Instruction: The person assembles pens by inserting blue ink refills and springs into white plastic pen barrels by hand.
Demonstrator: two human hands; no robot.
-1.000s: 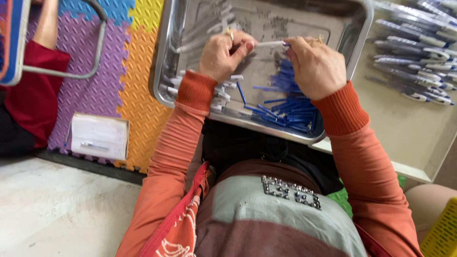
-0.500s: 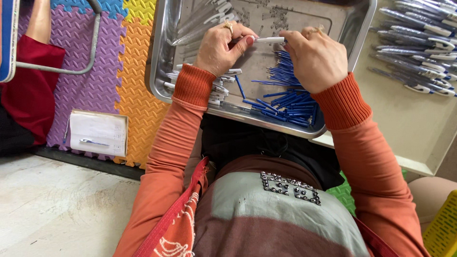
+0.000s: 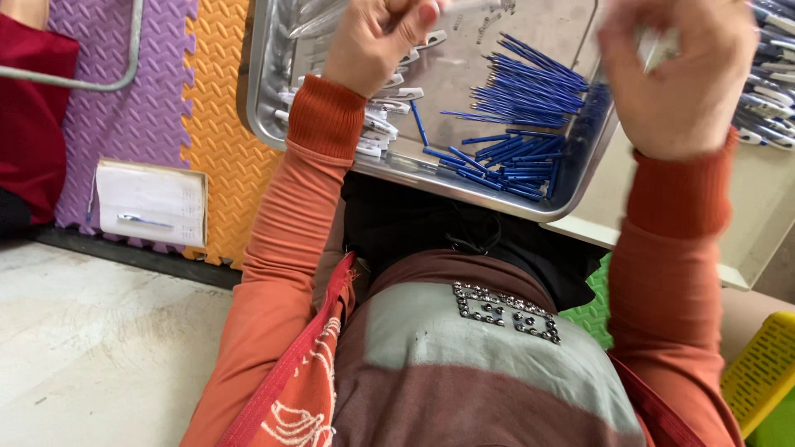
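Head view: both hands raised over a metal tray (image 3: 265, 108) on the lap.
Left hand (image 3: 377, 37): curled at the tray's far end; what it gripped could not be told.
Right hand (image 3: 683, 79): blurred, closed on a pale pen barrel (image 3: 654, 51), off the tray's right edge.
Blue refills (image 3: 522, 103): heaped between the hands, long axes running left-right, nearer the right hand.
White pen parts (image 3: 381, 124): below the left wrist.
Side box (image 3: 745, 223): held finished pens (image 3: 766, 99).

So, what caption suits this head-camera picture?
Two hands raised over a metal tray of blue pen refills.
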